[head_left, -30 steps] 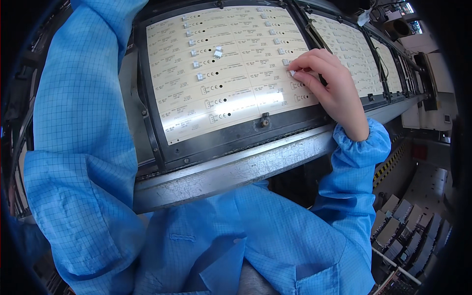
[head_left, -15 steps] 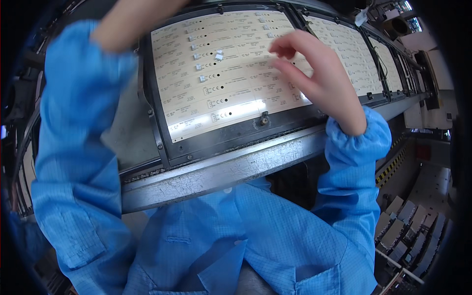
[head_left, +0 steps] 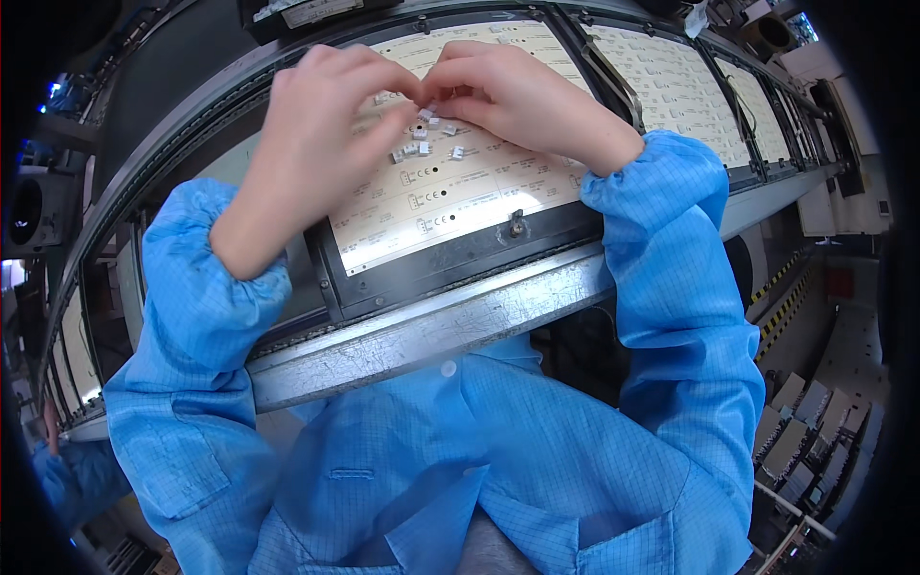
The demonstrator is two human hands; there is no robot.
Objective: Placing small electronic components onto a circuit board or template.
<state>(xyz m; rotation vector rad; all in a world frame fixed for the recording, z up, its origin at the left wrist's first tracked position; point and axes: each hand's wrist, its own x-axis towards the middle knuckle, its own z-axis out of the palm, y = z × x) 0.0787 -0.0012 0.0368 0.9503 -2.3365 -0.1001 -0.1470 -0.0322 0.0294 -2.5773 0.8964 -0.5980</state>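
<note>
A pale printed circuit board panel [head_left: 479,196] with rows of printed marks and black dots lies in a dark frame [head_left: 460,247] before me. Several small white connectors [head_left: 458,152] are scattered loose on its middle. Over them, my left hand [head_left: 321,129] comes in from the left, index finger and thumb bent close together. My right hand [head_left: 513,101] reaches from the right with its fingers curled, its fingertips meeting those of the left. Whatever is between the fingertips is too small and hidden to make out. Both hands cover part of the panel's far rows.
A scratched metal rail [head_left: 431,335] runs between me and the frame. To the right, another panel [head_left: 661,91] sits in the line. A dark box [head_left: 307,13] stands at the far left. Another person's blue sleeve [head_left: 81,479] shows at the lower left; boards [head_left: 805,431] stand at the lower right.
My left hand has come back from the far left edge onto the panel. My right hand has moved left to meet it. More loose white connectors now lie on the panel.
</note>
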